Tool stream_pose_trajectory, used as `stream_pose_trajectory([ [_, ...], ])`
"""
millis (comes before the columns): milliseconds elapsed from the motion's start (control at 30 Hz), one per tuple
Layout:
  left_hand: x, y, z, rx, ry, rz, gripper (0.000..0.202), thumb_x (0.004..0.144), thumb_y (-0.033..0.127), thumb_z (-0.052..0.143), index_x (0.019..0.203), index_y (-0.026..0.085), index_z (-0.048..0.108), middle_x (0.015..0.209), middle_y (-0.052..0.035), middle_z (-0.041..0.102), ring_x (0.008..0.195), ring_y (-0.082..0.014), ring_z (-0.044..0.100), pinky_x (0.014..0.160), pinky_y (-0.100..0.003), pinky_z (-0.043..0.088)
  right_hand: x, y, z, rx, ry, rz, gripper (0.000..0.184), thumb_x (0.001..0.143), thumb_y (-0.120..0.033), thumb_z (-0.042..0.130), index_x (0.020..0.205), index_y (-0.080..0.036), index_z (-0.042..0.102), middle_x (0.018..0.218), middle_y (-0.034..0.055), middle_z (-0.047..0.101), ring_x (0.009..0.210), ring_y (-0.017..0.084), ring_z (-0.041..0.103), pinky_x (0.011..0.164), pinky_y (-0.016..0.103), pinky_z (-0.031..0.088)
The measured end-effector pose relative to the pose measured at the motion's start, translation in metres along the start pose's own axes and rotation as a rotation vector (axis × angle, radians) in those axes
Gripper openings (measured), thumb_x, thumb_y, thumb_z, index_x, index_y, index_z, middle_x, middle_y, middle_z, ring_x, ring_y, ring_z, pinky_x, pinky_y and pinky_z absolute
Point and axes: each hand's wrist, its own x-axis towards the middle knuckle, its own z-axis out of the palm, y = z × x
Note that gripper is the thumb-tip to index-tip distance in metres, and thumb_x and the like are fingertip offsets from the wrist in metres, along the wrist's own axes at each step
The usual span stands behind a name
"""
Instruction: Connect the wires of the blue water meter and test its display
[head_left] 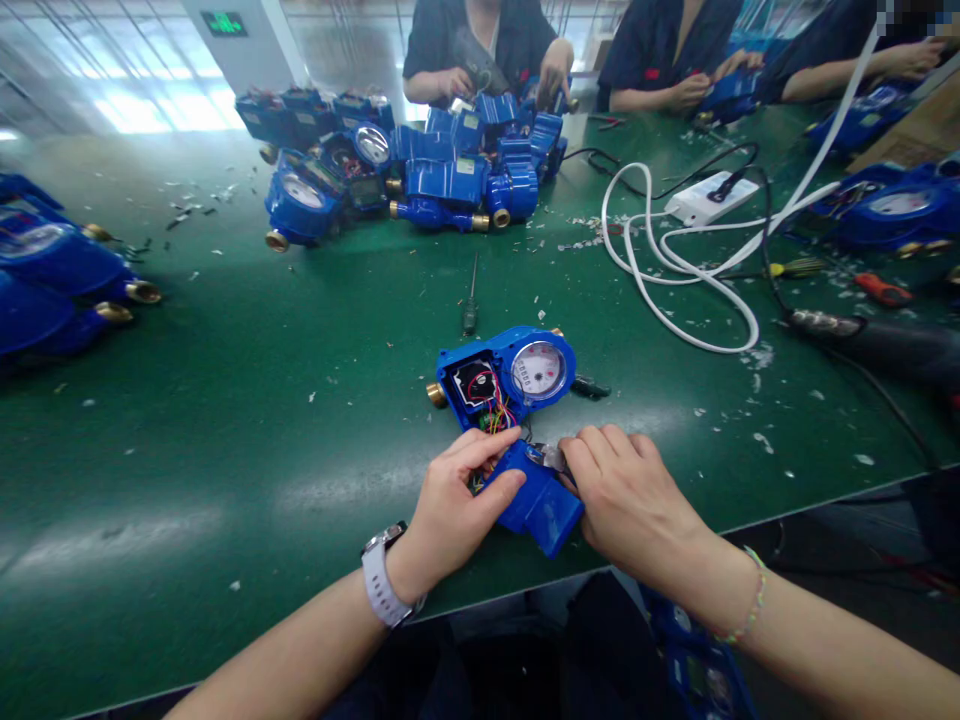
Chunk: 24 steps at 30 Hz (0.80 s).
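Observation:
A blue water meter [540, 370] with a round white dial and brass ends lies on the green table in front of me. Its square compartment is uncovered, and thin coloured wires [501, 410] run out of it towards me. My left hand [457, 495] grips a blue plastic cover [541, 510] between thumb and fingers, just on the near side of the meter. Closed around a pair of pliers [551, 457], my right hand [630, 490] holds their metal jaws at the cover's upper edge, close to the wires. The pliers' handles are mostly hidden by the hand.
Blue meters [446, 180] are piled at the back, with more at the left [60, 265]. A screwdriver [470, 312] lies beyond my meter. White cable loops beside a power strip [712, 198]; a black-bodied tool [892, 350] lies right. Co-workers' hands [555, 70] work across the table.

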Motion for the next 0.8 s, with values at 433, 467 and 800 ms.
stream_pose_trajectory([
  [433, -0.0011, -0.0029, -0.0005, 0.029, -0.015, 0.036, 0.037, 0.084, 0.024, 0.065, 0.122, 0.02, 0.066, 0.099, -0.0049, 0.067, 0.086, -0.0161, 0.061, 0.081, -0.029, 0.05, 0.0027, 0.0012, -0.0062, 0.215, -0.223, 0.051, 0.02, 0.077, -0.002, 0.05, 0.087, -0.019, 0.055, 0.087, 0.0078, 0.054, 0.084, 0.028, 0.046, 0.068, 0.036, 0.025],
  [467, -0.0009, -0.0036, -0.0004, 0.028, -0.017, 0.035, 0.038, 0.084, 0.024, 0.065, 0.122, 0.021, 0.066, 0.099, -0.0048, 0.067, 0.086, -0.0161, 0.062, 0.082, -0.029, 0.05, 0.0026, 0.0013, -0.0069, 0.228, -0.242, 0.055, 0.021, 0.078, -0.001, 0.049, 0.087, -0.019, 0.055, 0.088, 0.0079, 0.054, 0.085, 0.028, 0.046, 0.069, 0.036, 0.026],
  [800, -0.002, -0.0016, -0.0021, -0.033, -0.027, -0.009, 0.038, 0.083, 0.024, 0.065, 0.121, 0.018, 0.064, 0.097, -0.0052, 0.069, 0.084, -0.0152, 0.063, 0.077, -0.026, 0.051, -0.0022, 0.0044, -0.0049, 0.442, -0.275, 0.049, 0.014, 0.089, -0.004, 0.049, 0.095, -0.015, 0.053, 0.095, 0.0078, 0.054, 0.089, 0.025, 0.049, 0.078, 0.037, 0.039],
])
